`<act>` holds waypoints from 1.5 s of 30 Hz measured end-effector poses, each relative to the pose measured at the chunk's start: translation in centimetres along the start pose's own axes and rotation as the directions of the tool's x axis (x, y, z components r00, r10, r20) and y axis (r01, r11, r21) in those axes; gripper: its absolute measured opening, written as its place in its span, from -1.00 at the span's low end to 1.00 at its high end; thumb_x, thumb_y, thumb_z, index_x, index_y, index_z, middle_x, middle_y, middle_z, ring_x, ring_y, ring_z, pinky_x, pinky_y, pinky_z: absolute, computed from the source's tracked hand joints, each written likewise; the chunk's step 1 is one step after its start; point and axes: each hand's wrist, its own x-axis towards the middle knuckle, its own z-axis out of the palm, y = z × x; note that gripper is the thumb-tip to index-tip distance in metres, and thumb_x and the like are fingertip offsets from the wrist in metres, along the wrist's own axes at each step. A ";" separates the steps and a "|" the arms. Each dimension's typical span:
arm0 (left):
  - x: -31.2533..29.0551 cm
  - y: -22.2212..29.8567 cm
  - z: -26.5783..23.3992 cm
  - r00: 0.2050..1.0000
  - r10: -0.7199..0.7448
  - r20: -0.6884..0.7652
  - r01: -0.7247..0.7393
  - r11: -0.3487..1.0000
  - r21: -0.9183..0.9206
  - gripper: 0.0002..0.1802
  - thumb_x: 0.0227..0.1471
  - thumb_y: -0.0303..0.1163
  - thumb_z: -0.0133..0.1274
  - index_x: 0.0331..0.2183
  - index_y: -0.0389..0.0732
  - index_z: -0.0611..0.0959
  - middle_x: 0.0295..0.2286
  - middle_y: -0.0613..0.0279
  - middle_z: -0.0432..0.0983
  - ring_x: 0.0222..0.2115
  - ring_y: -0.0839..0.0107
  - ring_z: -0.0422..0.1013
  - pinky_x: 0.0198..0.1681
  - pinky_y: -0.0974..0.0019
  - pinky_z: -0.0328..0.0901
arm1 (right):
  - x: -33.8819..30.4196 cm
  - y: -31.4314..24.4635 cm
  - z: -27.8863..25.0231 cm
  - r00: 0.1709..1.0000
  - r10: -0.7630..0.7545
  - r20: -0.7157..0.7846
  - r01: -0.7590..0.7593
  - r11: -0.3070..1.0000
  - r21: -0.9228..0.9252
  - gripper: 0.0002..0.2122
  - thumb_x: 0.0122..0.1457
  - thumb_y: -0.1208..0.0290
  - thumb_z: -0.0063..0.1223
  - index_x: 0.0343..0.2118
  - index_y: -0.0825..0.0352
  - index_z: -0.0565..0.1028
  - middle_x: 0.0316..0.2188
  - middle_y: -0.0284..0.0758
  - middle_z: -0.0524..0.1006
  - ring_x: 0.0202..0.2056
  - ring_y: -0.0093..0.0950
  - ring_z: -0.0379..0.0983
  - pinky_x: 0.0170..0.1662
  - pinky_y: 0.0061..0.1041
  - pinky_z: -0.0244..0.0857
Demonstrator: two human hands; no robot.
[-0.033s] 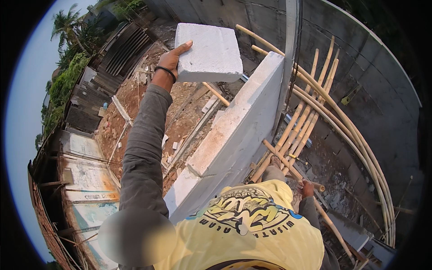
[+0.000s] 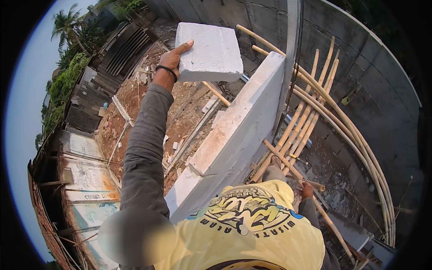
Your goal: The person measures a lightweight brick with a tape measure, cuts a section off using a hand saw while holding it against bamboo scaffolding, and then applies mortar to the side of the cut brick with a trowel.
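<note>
My left arm is stretched forward, and my left hand (image 2: 170,59) grips a pale grey lightweight concrete block (image 2: 209,51) by its left edge, thumb on top. The block is held up in the air, beside and apart from the top of a block wall (image 2: 234,123). That wall is made of the same pale blocks, and its top steps down towards me. Low on the right, my right hand (image 2: 307,190) is closed at a bamboo pole (image 2: 292,167), partly hidden by my yellow shirt.
Several bamboo poles (image 2: 310,108) cross right of the wall, with my foot (image 2: 275,162) on them. An upright grey post (image 2: 290,58) stands at the wall's far end. A tall grey wall (image 2: 360,90) curves behind. Rubble-strewn ground (image 2: 148,90) lies below left, near rusty corrugated sheets (image 2: 123,49).
</note>
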 end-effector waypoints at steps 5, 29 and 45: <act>1.3 0.3 0.5 0.998 0.054 -0.014 -0.053 0.998 0.036 -0.34 -0.16 -0.39 0.45 -0.08 -0.58 0.55 -0.22 -0.11 0.60 -0.28 0.12 0.60 -0.17 0.16 0.51 | -2.3 3.4 0.3 0.995 0.057 -0.086 -0.056 0.998 0.014 -0.75 0.30 0.36 -0.12 -0.06 0.32 0.52 -0.33 -0.28 0.58 -0.41 -0.36 0.58 -0.41 -0.37 0.51; 19.6 -0.4 16.8 0.714 0.556 0.425 -0.667 0.354 0.656 0.05 -0.36 -0.14 0.47 0.11 -0.48 0.39 -0.06 -0.12 0.49 -0.05 0.18 0.47 0.07 0.19 0.36 | 5.1 -3.0 -3.7 0.963 0.093 -0.253 -0.071 0.993 0.095 -0.84 0.23 0.39 0.01 -0.20 0.33 0.53 -0.45 -0.30 0.57 -0.54 -0.38 0.54 -0.57 -0.34 0.45; 35.2 -8.3 23.8 0.739 0.414 0.531 -0.614 0.089 0.785 -0.44 -0.19 -0.17 0.42 -0.22 -0.39 0.66 -0.30 0.01 0.63 -0.27 0.30 0.57 -0.29 0.24 0.44 | 10.5 -3.2 -1.4 0.988 0.062 -0.139 -0.053 0.996 0.068 -0.81 0.24 0.42 -0.08 -0.18 0.29 0.56 -0.40 -0.32 0.54 -0.44 -0.44 0.53 -0.48 -0.40 0.48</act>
